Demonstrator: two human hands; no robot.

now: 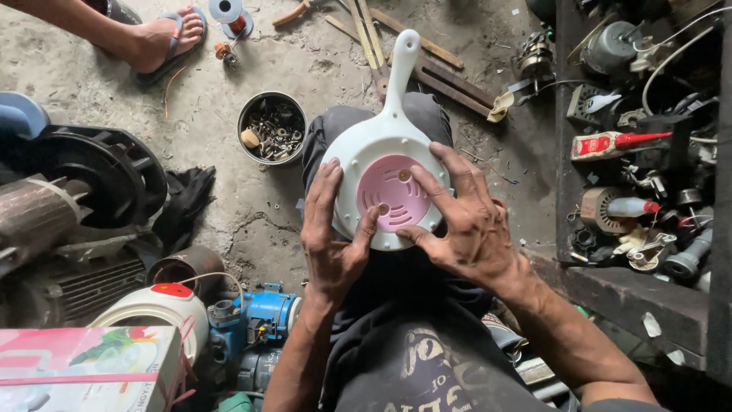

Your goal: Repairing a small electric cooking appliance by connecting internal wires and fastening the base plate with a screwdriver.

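White moulded plastic forms the round housing (358, 164), which has a pink ribbed centre disc (394, 193) and a long handle (400, 65) pointing away from the person. It rests on the person's knee, underside up. The left hand (329, 240) grips the near-left rim, thumb pressed at the disc's edge; the right hand (465, 221) clasps the right rim, fingers spread over the disc.

Handling: the shell looks light and stiff, probably smooth enough to slip (a thin plastic rim may crack if squeezed hard). The rim and the handle appear the soundest places to hold.

Clearance: a tin of screws and nuts (272, 128) stands just left of the knee. Metal bars (427, 65) lie on the concrete floor (91, 69) beyond the handle. A crowded parts shelf (640, 282) closes the right side, and motors (69, 221) crowd the left. Another person's sandalled foot (164, 37) sits well apart, upper left.
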